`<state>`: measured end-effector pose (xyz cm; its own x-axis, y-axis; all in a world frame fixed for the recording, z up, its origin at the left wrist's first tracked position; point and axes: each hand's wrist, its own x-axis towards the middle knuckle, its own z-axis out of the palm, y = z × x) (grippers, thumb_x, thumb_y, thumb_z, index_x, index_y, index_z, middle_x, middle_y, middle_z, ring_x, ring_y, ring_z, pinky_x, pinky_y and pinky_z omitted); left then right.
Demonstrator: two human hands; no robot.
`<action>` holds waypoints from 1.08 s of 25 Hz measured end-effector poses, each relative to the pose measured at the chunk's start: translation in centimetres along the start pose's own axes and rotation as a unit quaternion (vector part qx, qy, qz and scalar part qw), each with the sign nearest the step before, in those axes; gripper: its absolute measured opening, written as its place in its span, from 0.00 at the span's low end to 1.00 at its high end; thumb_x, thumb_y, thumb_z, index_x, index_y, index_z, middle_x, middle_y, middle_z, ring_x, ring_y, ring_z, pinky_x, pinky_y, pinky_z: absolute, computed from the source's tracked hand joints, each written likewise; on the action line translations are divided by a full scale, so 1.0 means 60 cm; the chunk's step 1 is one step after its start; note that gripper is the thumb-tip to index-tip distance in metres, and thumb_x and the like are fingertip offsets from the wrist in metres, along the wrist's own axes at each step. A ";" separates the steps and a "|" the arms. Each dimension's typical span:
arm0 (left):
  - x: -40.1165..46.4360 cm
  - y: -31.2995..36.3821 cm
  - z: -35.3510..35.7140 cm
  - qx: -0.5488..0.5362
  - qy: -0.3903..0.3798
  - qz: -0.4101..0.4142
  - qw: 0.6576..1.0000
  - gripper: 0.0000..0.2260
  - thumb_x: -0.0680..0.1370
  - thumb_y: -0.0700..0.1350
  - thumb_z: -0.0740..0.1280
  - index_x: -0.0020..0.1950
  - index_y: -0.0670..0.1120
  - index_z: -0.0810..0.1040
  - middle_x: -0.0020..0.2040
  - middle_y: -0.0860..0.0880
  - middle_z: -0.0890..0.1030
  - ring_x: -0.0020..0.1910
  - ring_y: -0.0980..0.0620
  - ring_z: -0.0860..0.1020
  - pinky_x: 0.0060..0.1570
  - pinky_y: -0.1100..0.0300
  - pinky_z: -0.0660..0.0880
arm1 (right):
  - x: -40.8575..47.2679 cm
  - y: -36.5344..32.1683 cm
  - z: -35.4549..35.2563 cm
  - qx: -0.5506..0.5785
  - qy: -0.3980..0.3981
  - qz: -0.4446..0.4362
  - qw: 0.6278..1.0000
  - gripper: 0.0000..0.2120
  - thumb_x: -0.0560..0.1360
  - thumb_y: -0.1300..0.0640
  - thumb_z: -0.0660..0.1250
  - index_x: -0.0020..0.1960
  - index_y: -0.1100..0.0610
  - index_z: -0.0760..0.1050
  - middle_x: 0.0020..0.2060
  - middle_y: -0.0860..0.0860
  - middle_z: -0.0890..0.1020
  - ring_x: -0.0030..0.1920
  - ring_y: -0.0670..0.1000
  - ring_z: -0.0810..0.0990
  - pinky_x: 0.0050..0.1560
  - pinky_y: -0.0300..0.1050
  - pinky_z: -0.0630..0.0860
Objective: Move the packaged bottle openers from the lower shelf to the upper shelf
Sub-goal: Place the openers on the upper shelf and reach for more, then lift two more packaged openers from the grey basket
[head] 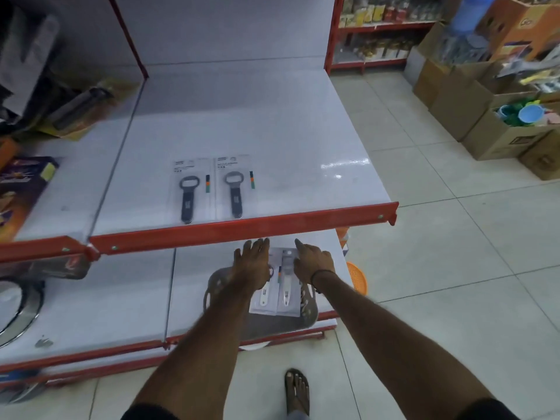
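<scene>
Two packaged bottle openers with dark handles lie side by side near the front of the upper shelf [272, 147], one on the left [190, 189] and one on the right [235, 186]. On the lower shelf [121, 298], two packaged openers with white handles [283, 295] rest on a grey basket [281, 324]. My left hand [251, 265] lies flat over the left package, fingers spread. My right hand [312, 262] rests at the right package's top edge, one finger extended. Neither hand visibly grips a package.
A red rail [242, 230] fronts the upper shelf just above my hands. Boxed goods [21, 189] sit to the left, a round metal item [15, 310] at lower left. Cardboard boxes [485, 116] stand on the tiled floor at right. An orange basket [357, 277] sits past the shelf end.
</scene>
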<state>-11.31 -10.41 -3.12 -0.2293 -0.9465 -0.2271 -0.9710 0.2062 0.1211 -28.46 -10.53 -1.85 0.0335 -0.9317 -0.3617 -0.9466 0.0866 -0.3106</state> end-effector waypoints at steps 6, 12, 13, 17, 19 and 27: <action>0.032 -0.006 0.001 -0.005 0.046 0.024 0.999 0.18 0.84 0.47 0.56 0.69 0.43 0.75 0.68 0.42 0.77 0.68 0.43 0.74 0.62 0.59 0.70 | 0.012 0.005 0.001 -0.016 0.082 -0.016 0.996 0.16 0.76 0.59 0.60 0.62 0.54 0.76 0.58 0.54 0.80 0.60 0.58 0.77 0.60 0.56 0.70; -0.064 -0.019 -0.078 -0.142 0.027 -0.016 0.989 0.12 0.79 0.35 0.62 0.61 0.42 0.76 0.60 0.41 0.77 0.56 0.40 0.79 0.59 0.47 0.78 | -0.066 -0.025 -0.035 0.069 0.106 0.001 0.992 0.12 0.75 0.59 0.62 0.58 0.56 0.74 0.54 0.58 0.83 0.52 0.62 0.81 0.52 0.52 0.77; -0.084 -0.021 -0.089 -0.154 0.024 -0.021 0.987 0.10 0.80 0.36 0.61 0.60 0.42 0.76 0.60 0.42 0.79 0.56 0.40 0.80 0.58 0.47 0.79 | -0.085 -0.031 -0.037 0.080 0.105 0.002 0.991 0.11 0.76 0.58 0.63 0.58 0.55 0.72 0.55 0.58 0.83 0.51 0.62 0.82 0.51 0.52 0.78; -0.182 -0.025 -0.126 -0.188 0.044 -0.005 0.981 0.06 0.81 0.40 0.62 0.57 0.44 0.75 0.60 0.42 0.81 0.55 0.43 0.80 0.56 0.49 0.81 | -0.171 -0.059 -0.044 0.077 0.147 -0.020 0.986 0.09 0.78 0.58 0.61 0.58 0.52 0.70 0.56 0.56 0.83 0.53 0.61 0.81 0.54 0.53 0.76; -0.229 -0.025 -0.149 -0.182 0.084 0.013 0.980 0.09 0.80 0.38 0.61 0.59 0.43 0.75 0.60 0.42 0.81 0.55 0.43 0.80 0.55 0.51 0.78 | -0.216 -0.076 -0.059 0.078 0.190 -0.040 0.978 0.08 0.79 0.58 0.59 0.57 0.52 0.71 0.55 0.55 0.83 0.53 0.60 0.81 0.55 0.52 0.73; -0.293 0.013 -0.339 -0.210 0.279 0.096 0.932 0.14 0.76 0.34 0.58 0.56 0.39 0.80 0.54 0.39 0.84 0.53 0.39 0.81 0.52 0.50 0.77 | -0.317 -0.126 -0.243 0.159 0.320 -0.093 0.929 0.10 0.78 0.61 0.56 0.54 0.54 0.73 0.44 0.55 0.83 0.41 0.57 0.79 0.37 0.47 0.72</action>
<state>-6.65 1.35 20.63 -0.2107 -0.9081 0.3618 -0.7769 0.3802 0.5019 -26.61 1.38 20.22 -0.1075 -0.9513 0.2888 -0.7971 -0.0912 -0.5969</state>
